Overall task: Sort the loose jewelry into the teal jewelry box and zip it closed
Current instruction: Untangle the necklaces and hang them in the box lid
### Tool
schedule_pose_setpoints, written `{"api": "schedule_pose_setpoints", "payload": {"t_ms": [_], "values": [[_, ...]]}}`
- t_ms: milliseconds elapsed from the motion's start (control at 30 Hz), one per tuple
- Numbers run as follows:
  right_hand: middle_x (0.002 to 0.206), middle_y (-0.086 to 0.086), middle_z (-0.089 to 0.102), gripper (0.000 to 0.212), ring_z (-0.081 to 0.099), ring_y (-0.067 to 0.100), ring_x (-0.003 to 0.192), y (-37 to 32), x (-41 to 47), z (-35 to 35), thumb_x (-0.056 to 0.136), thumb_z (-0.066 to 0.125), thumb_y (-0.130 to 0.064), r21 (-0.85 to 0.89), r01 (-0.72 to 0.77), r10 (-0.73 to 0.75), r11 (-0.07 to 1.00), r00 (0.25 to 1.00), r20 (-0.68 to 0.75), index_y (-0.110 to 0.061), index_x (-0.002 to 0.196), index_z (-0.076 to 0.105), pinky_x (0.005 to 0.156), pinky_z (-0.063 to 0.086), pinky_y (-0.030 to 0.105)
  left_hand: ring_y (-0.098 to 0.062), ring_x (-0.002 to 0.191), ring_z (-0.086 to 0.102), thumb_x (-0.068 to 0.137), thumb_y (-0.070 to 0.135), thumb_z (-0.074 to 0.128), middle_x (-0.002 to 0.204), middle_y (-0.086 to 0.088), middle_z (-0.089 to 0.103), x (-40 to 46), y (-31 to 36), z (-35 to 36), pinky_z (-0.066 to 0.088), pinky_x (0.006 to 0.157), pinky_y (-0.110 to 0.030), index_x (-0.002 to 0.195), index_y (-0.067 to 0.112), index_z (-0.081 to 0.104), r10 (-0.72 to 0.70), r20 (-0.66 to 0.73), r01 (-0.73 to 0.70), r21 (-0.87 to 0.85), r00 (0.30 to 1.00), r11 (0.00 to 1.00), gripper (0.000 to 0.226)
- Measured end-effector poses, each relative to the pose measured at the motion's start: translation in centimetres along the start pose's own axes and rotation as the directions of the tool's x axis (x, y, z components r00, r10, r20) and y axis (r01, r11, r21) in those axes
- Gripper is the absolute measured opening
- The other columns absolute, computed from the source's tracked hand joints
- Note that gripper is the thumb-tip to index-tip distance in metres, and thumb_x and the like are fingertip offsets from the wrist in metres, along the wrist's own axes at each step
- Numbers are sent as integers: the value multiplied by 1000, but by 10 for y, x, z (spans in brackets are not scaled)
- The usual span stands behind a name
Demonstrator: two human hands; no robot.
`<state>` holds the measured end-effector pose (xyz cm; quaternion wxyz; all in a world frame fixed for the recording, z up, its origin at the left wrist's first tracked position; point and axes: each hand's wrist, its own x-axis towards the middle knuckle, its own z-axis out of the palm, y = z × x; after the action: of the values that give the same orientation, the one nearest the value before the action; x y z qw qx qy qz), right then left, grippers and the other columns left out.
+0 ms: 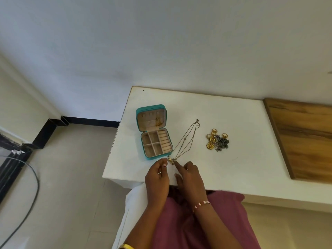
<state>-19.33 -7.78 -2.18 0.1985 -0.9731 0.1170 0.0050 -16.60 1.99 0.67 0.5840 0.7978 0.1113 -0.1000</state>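
Observation:
The teal jewelry box [143, 141] lies open on the white table [233, 114], lid tilted back, beige compartments showing. A thin chain necklace [186, 139] stretches from beside the box down to its pendant [171, 160] near the table's front edge. My left hand [157, 178] has its fingers curled, fingertips just left of the pendant. My right hand [190, 177] points its index finger at the pendant and touches or nearly touches it. A heap of gold rings and dark earrings [217, 141] lies to the right of the chain.
A wooden panel [301, 137] borders the table on the right. The white wall stands behind the table. A tiled floor with a black cable [36, 178] lies to the left. My lap in a pink garment is below the table's front edge.

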Motion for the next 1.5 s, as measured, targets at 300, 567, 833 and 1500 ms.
{"api": "schedule_pose_setpoints", "payload": {"t_ms": [300,567,833,1500], "values": [[66,5,55,35,55,20,56,1,-1,8,54,83,-5,-52,4,-11,999,992,-123,-11,86,72,42,44,23,-17,102,61,92,8,48,108,-3,67,4,-5,-1,45,97,-30,109,13,63,-61,-7,61,-30,998,998,23],[66,4,59,23,58,18,57,-2,7,4,58,84,-12,-37,-13,7,999,990,-140,-12,76,69,42,44,23,-14,98,61,93,9,48,106,-1,66,3,-2,0,45,95,-28,110,13,63,-66,9,67,-39,998,997,23],[59,3,60,38,56,15,49,-4,12,6,33,90,-10,-251,104,-120,962,991,-53,-11,63,67,38,40,18,-16,99,62,92,8,48,101,1,66,3,-2,-1,47,97,-31,106,15,63,-76,17,77,-54,997,996,22],[70,14,61,25,55,22,63,0,55,-98,87,52,-3,821,-168,416,546,905,-92,-16,66,55,62,50,36,-13,89,64,91,7,49,98,-4,67,-8,43,1,50,91,-30,98,19,64,-46,116,66,-170,992,983,21]]}}
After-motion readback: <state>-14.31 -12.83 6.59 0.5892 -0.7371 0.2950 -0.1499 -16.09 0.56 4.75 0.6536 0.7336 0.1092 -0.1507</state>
